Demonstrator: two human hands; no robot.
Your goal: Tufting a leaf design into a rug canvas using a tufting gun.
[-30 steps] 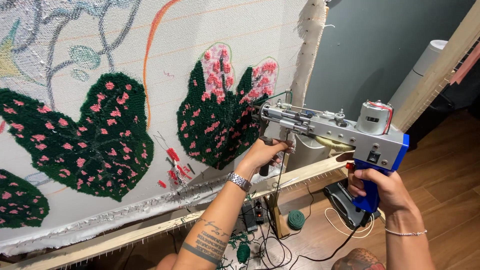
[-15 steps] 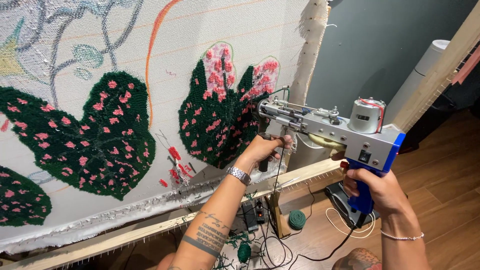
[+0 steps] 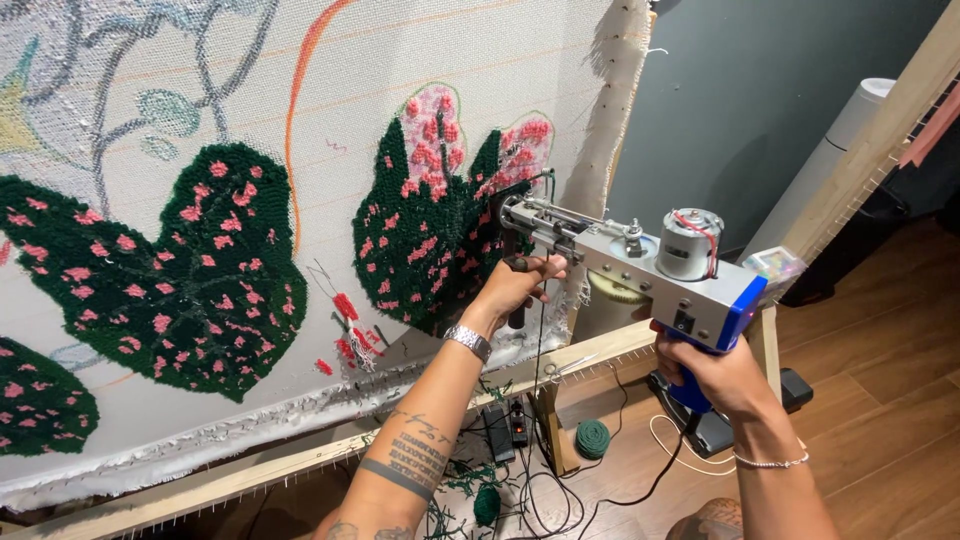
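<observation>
The person holds a tufting gun (image 3: 640,262), a grey metal tool with a blue rear grip and a silver motor on top, up against a stretched white backing cloth (image 3: 400,60). The left hand (image 3: 520,285) is closed around the gun's black front handle, fingers curled tight over it, a silver watch at the wrist. The right hand (image 3: 715,372) grips the blue pistol handle from below, fingers wrapped shut around it, a thin bracelet at the wrist. The gun sits at about 3 o'clock from the picture's centre, its needle end pointing toward 9 o'clock and touching the cloth at the right edge of a tufted dark green leaf with pink spots (image 3: 440,220). A second, larger green leaf (image 3: 180,270) lies well apart at 9 o'clock. The cloth is pinned on a wooden frame (image 3: 300,465), whose lower bar runs from 7 o'clock up toward 4 o'clock. On the wooden floor (image 3: 880,400) below, at 6 o'clock, lie a ball of green yarn (image 3: 592,438), black cables and a power strip (image 3: 505,430).
</observation>
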